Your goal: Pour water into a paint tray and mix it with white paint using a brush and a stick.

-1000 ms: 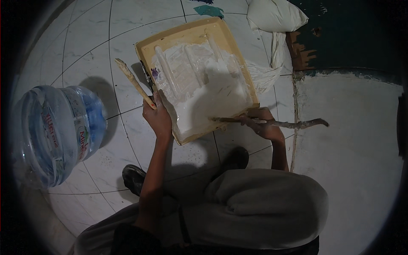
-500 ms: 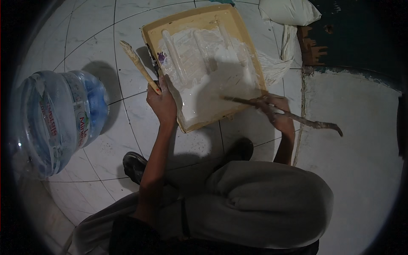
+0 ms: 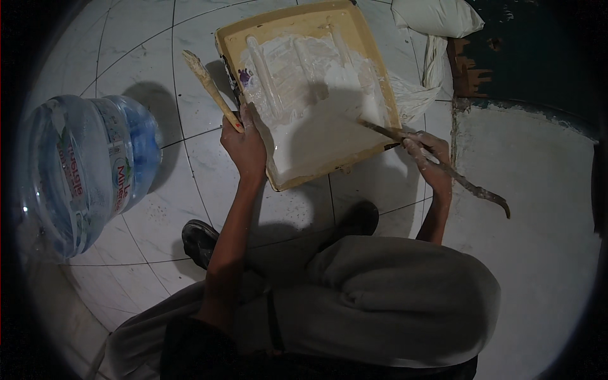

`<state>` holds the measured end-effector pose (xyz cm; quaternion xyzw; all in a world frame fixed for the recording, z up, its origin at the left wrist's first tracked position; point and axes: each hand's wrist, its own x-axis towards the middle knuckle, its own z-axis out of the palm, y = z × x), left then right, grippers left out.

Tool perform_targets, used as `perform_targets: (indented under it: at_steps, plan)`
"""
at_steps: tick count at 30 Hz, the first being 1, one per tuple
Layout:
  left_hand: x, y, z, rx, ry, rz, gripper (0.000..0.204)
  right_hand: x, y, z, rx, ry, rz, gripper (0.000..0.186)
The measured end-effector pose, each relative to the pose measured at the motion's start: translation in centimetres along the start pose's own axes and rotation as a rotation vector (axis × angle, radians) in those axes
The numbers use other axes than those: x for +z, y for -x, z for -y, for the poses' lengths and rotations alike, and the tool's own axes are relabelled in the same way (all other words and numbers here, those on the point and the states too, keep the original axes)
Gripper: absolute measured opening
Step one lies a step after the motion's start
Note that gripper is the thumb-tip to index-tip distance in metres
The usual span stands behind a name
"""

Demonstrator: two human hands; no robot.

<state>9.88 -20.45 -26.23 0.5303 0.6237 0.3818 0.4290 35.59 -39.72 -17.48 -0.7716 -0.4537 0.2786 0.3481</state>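
Note:
A yellowish paint tray (image 3: 278, 20) with raised ribs lies before me, its lower part covered by a pool of white paint (image 3: 301, 149). My left hand (image 3: 246, 149) grips the tray's left edge and at the same time clasps a wooden-handled paintbrush (image 3: 218, 95), whose caked bristles point up and away. In my right hand (image 3: 430, 157) is a thin, crooked stick (image 3: 472, 185). Its far tip reaches over the tray's right rim into the paint, while the bent end sticks out to the right. White smears show on the right fingers.
A big clear-blue water jug (image 3: 95, 174) lies on its side at the left on the tiled floor (image 3: 171, 221). Far right, a white sack (image 3: 437, 18) rests near a dark green, chipped surface (image 3: 532, 57). My shoes (image 3: 199, 240) are below the tray.
My right hand and the stick have shifted to the right, and the stick's tip has moved right and away across the paint. The left hand keeps its grip; the tray sits slightly farther up.

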Motion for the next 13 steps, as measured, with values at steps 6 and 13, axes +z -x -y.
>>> perform_targets:
  at_steps: [6, 13]
  plan:
    - [0.2, 0.2, -0.9, -0.061, -0.087, 0.006, 0.026, 2.5, 0.7, 0.7, 0.035, -0.01, 0.175, 0.017]
    - [0.1, 0.2, 0.3, -0.03, 0.02, -0.007, 0.027, 3.5, 0.5, -0.2, 0.048, -0.058, 0.283, 0.018]
